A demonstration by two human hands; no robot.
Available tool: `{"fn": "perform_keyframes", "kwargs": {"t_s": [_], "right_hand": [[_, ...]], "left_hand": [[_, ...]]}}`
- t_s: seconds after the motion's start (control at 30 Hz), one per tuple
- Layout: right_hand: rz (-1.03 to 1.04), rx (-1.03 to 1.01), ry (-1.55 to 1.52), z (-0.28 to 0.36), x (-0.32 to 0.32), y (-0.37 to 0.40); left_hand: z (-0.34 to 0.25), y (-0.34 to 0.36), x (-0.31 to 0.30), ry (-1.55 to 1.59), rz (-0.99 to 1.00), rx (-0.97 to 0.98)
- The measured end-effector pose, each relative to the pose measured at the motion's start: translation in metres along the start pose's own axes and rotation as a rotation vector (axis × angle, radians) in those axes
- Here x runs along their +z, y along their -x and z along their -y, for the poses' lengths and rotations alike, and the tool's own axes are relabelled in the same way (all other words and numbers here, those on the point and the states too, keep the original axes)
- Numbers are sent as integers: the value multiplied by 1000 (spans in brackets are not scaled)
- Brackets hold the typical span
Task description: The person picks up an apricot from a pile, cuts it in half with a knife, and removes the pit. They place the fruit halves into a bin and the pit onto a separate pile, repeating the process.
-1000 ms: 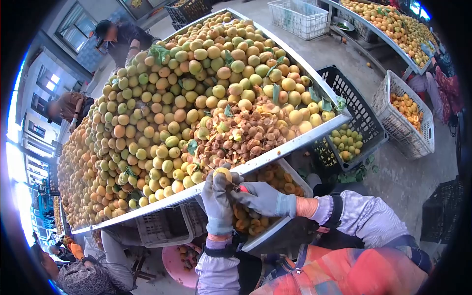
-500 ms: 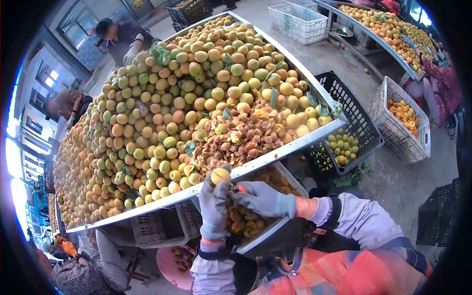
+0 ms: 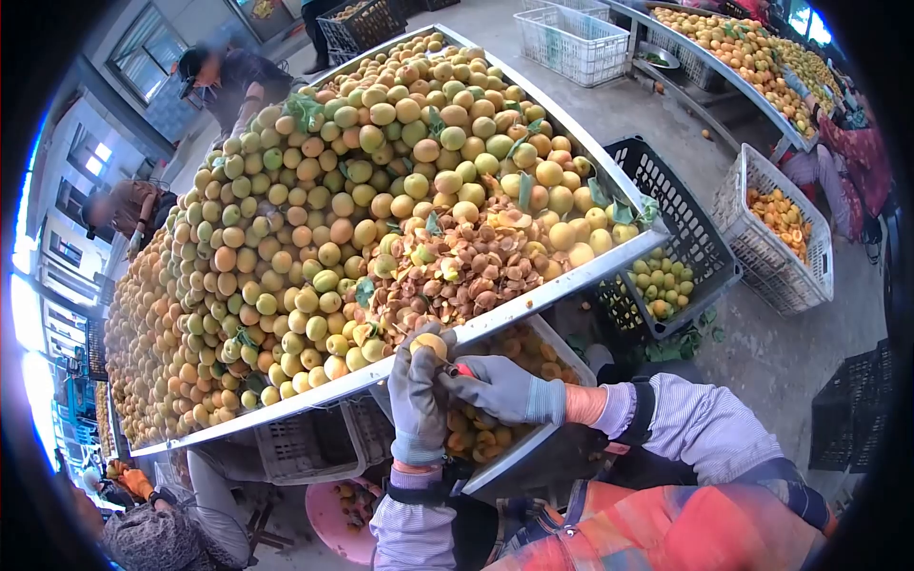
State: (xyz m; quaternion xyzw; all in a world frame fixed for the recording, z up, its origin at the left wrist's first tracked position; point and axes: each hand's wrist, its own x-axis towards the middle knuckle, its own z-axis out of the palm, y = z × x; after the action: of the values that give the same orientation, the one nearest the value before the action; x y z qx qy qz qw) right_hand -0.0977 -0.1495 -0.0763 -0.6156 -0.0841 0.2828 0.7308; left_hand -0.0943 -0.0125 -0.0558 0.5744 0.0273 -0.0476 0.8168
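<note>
My left hand (image 3: 417,395), in a grey glove, is closed around a yellow apricot (image 3: 428,344) at the near rim of the metal-edged table (image 3: 505,319). Beside it my right hand (image 3: 505,388), gloved too, grips a small red-handled tool (image 3: 464,369) pointed at the apricot; its working end is hidden by the fingers. Just beyond the rim lies a heap of brown apricot pits (image 3: 466,271) mixed with torn flesh. Whole apricots (image 3: 286,238) cover most of the table. Below my hands, a crate (image 3: 557,347) holds split apricots (image 3: 476,438).
Black crate (image 3: 681,228) with green fruit stands to the right, near a white crate (image 3: 762,257) of apricot halves. A pink basin (image 3: 328,504) sits below left. Several people work around this table and another fruit-laden table (image 3: 705,52).
The apricot in my left hand has turned and sits slightly lower, with the tool still close against it. Across the table, a person at the far left has leaned and shifted their arm.
</note>
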Motion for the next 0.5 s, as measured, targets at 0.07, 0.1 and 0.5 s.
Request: {"fn": "perform_keyframes", "kwargs": {"t_s": [0.07, 0.1, 0.5], "right_hand": [[33, 52, -42, 6, 0, 2], [34, 57, -44, 6, 0, 2], [-58, -66, 78, -10, 5, -5]], "left_hand": [[-2, 1, -3, -58, 10, -41], [1, 1, -4, -122, -5, 30], [1, -1, -8, -372, -54, 38]]}}
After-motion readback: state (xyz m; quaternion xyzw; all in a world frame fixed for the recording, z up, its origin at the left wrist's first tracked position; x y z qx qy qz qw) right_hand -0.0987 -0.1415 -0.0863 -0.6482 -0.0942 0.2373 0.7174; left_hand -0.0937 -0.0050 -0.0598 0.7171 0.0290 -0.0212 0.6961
